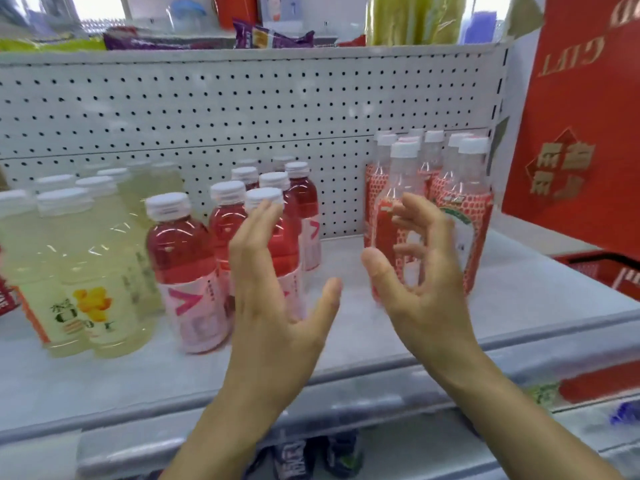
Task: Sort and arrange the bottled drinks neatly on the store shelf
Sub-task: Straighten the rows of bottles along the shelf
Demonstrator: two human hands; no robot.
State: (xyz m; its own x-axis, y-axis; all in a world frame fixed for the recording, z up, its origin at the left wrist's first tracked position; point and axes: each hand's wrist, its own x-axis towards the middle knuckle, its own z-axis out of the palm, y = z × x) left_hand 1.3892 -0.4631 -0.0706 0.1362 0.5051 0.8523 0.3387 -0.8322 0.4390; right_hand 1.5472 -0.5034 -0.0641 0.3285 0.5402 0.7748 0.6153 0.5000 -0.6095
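Observation:
Three groups of bottles stand on the white shelf (519,292). Pale yellow drinks (86,271) fill the left. Several pink-red drinks (183,268) with white caps stand in the middle. Clear bottles with red patterned labels (471,209) cluster at the right. My left hand (273,296) hovers open, fingers straight, just in front of the pink-red group. My right hand (419,275) is open with curled fingers, in front of the red-labelled bottles; contact with them is unclear. Neither hand holds a bottle.
A white pegboard back wall (242,109) closes the shelf. A red gift box (585,133) stands at the right, with a red basket (606,275) below it. Snack packets (270,36) lie on the upper shelf. A gap of bare shelf lies between my hands.

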